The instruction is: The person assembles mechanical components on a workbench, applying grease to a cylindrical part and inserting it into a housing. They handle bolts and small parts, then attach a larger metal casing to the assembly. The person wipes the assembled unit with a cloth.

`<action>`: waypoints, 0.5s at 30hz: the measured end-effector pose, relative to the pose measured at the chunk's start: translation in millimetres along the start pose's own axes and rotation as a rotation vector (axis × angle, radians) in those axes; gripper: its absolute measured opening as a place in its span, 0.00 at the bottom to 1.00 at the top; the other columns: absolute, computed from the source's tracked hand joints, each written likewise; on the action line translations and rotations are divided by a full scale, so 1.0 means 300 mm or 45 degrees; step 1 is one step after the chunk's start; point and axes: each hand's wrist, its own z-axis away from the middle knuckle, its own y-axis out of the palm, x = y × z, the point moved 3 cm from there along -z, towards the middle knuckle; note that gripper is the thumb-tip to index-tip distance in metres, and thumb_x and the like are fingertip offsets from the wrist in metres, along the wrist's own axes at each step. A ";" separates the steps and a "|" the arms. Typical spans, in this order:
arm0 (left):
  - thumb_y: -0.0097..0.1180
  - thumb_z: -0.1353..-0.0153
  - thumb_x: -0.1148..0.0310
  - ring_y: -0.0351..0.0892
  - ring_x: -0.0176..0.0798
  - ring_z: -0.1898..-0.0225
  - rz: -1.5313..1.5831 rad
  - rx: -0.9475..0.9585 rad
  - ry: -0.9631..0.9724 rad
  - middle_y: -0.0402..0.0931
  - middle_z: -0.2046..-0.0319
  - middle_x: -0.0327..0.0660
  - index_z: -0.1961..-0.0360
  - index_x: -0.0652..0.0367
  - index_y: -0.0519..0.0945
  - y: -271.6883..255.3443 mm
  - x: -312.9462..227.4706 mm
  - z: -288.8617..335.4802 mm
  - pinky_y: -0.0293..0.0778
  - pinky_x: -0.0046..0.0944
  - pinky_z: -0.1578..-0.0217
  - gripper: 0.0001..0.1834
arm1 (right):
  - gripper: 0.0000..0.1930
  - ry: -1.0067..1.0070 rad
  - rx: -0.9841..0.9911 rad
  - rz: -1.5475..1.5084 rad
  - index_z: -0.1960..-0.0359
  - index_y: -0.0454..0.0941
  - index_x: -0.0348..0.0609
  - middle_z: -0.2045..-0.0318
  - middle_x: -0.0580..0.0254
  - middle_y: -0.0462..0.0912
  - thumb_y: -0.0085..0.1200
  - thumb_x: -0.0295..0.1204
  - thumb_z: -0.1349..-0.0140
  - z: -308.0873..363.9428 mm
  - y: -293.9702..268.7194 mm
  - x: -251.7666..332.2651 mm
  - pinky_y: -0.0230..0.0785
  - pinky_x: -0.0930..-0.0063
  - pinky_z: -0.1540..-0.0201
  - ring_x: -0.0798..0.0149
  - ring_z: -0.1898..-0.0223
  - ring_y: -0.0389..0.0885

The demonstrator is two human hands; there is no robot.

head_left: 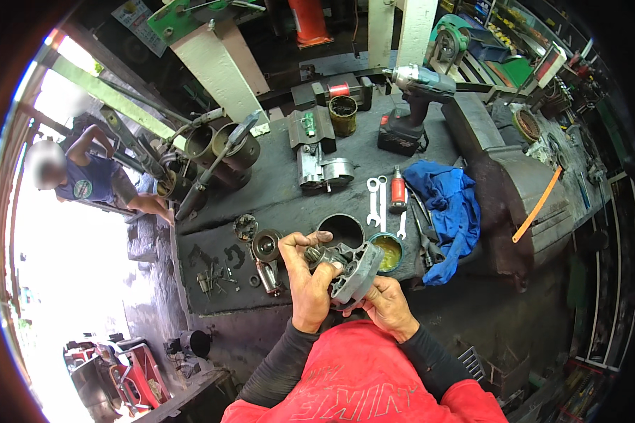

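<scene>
In front of my chest, over the bench's near edge, both hands hold a grey cast-metal housing. My left hand is closed round its left side, thumb and fingers on a small metal part at the housing's open side. My right hand grips the housing from below right, its fingertips partly hidden behind it. Just beyond my hands stand a dark hollow cylinder and a tin of yellowish grease. Left of my left hand lie a round metal motor part and a small silver cylinder.
Wrenches, a red air tool and a blue cloth lie right of centre. A cordless impact wrench stands farther back, near a starter motor. Small loose parts lie left. Another person sits far left.
</scene>
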 end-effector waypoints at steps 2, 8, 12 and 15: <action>0.52 0.43 0.83 0.70 0.43 0.41 -0.036 -0.019 0.097 0.73 0.44 0.53 0.41 0.59 0.60 -0.014 -0.001 0.006 0.65 0.46 0.35 0.28 | 0.22 0.013 0.006 -0.018 0.42 0.80 0.26 0.52 0.47 0.88 0.54 0.39 0.19 -0.006 0.005 -0.014 0.86 0.61 0.51 0.57 0.56 0.90; 0.54 0.36 0.79 0.74 0.37 0.54 -0.252 -0.108 -0.074 0.74 0.54 0.47 0.41 0.61 0.62 -0.020 0.050 -0.014 0.73 0.40 0.49 0.24 | 0.20 -0.044 -0.094 -0.027 0.43 0.81 0.27 0.57 0.48 0.89 0.52 0.38 0.18 -0.014 -0.005 -0.059 0.86 0.63 0.54 0.59 0.61 0.90; 0.56 0.37 0.79 0.74 0.31 0.61 -0.121 -0.233 -0.040 0.73 0.61 0.40 0.43 0.61 0.66 0.015 0.102 -0.034 0.74 0.36 0.58 0.22 | 0.20 -0.069 -0.224 0.127 0.44 0.81 0.28 0.58 0.49 0.89 0.51 0.38 0.17 -0.003 -0.028 -0.069 0.86 0.64 0.55 0.59 0.61 0.90; 0.59 0.41 0.79 0.72 0.29 0.63 -0.140 -0.227 -0.049 0.72 0.63 0.38 0.47 0.61 0.68 0.041 0.140 -0.067 0.73 0.33 0.60 0.22 | 0.21 -0.095 -0.275 0.076 0.44 0.81 0.27 0.58 0.49 0.89 0.51 0.39 0.17 -0.002 -0.055 -0.074 0.86 0.64 0.55 0.59 0.61 0.90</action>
